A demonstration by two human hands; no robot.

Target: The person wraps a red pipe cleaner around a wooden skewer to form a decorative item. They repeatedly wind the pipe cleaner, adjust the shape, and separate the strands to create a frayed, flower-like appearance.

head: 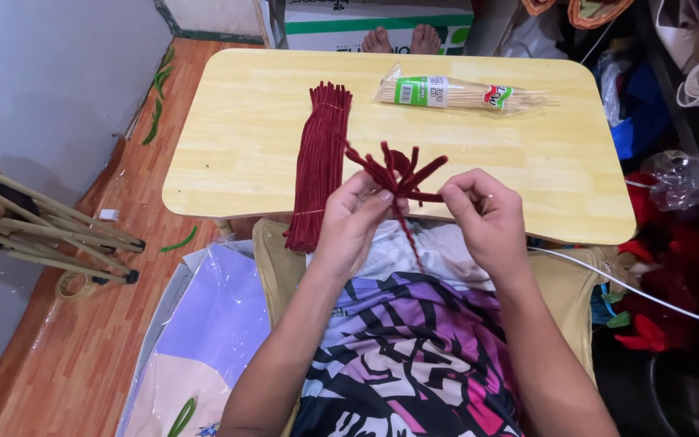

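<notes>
A half-formed dark red pipe-cleaner flower [398, 174] is pinched above the lap by the left hand [355, 217] and the right hand [479, 212]; shaping appears underway. A further stem would be taken from the pipe-cleaner bundle [319, 158] on the desk [236, 137], before the skewer packet [456, 94].

Both forearms are bare, with no sleeves, watch or rings showing. The left hand [353, 222] and right hand [487, 218] wear no gloves. Across the lap lies clothing patterned in purple, black, white and pink.

Fuzzy dark-red pipe cleaners [318, 158], smooth pale wooden table [519, 154], glossy plastic-wrapped wooden skewers [459, 95]
</notes>
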